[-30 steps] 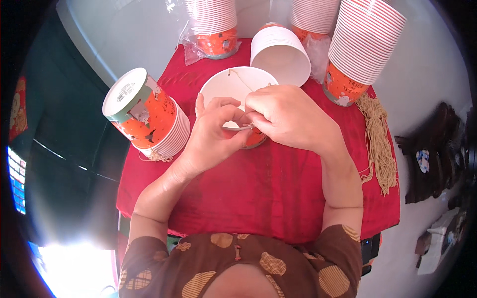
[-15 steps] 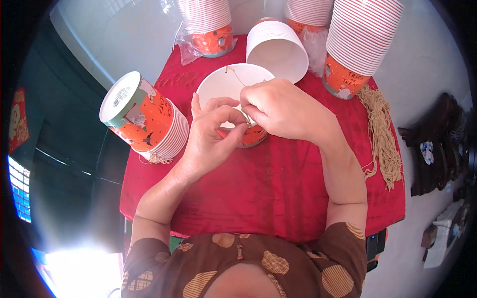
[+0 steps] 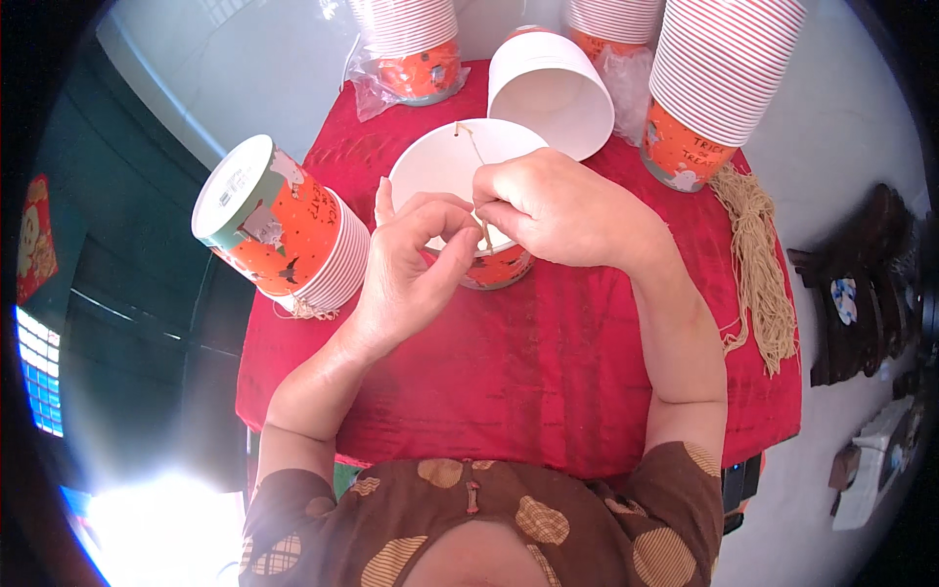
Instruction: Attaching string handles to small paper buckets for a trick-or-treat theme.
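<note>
An orange paper bucket (image 3: 416,168) with a white inside stands upright in front of me. A thin tan cord (image 3: 476,147) comes through a hole at its far rim and runs across the opening toward my fingers. At the near rim, my left hand (image 3: 416,256) has thumb and forefinger closed round the cord, with the little finger raised. My right hand (image 3: 567,210) pinches the cord just beside it, its forearm coming from the right. The fingers partly hide the near rim and the cord's end.
A stack of upturned orange buckets (image 3: 284,230) leans at left. Behind lies a bucket on its side (image 3: 553,93). Tall nested stacks stand at back left (image 3: 421,73) and right (image 3: 693,137). A tan cord bundle (image 3: 758,279) hangs along the right of the red cloth (image 3: 548,372).
My fingers have shifted slightly at the near rim, the left thumb and forefinger drawing closer to the right hand's pinch. The view has shifted a little; the bucket stays in place.
</note>
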Demonstrator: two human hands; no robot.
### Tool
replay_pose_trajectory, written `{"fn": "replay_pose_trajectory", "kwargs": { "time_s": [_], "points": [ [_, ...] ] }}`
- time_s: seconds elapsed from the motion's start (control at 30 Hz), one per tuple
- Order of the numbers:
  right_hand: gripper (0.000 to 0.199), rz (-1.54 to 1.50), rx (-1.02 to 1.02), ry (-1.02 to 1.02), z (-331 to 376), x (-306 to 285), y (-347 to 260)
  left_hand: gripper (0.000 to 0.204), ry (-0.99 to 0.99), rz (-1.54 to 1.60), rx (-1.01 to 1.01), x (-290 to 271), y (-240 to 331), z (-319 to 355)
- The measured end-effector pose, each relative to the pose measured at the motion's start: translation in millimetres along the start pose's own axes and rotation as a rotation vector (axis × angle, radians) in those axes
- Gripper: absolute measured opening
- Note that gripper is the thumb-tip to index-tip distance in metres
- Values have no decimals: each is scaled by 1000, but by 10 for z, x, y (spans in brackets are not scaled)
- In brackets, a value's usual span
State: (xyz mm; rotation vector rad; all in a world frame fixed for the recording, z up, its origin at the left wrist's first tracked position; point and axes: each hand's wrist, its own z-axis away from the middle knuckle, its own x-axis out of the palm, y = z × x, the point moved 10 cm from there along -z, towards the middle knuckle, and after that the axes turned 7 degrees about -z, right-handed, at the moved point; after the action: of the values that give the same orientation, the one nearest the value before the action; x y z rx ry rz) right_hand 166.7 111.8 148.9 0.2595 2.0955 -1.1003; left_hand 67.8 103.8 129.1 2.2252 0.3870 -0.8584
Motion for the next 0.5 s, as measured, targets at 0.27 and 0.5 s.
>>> {"fn": "replay_pose_trajectory", "kwargs": {
  "time_s": [0.27, 0.5],
  "points": [
    [14, -29, -10, -41, -15, 34, -1, 6, 30, -41, 25, 22, 29, 20],
    [14, -33, 21, -12, -20, 3, 58, 5, 28, 30, -33, 22, -64, 13]
  ]
}}
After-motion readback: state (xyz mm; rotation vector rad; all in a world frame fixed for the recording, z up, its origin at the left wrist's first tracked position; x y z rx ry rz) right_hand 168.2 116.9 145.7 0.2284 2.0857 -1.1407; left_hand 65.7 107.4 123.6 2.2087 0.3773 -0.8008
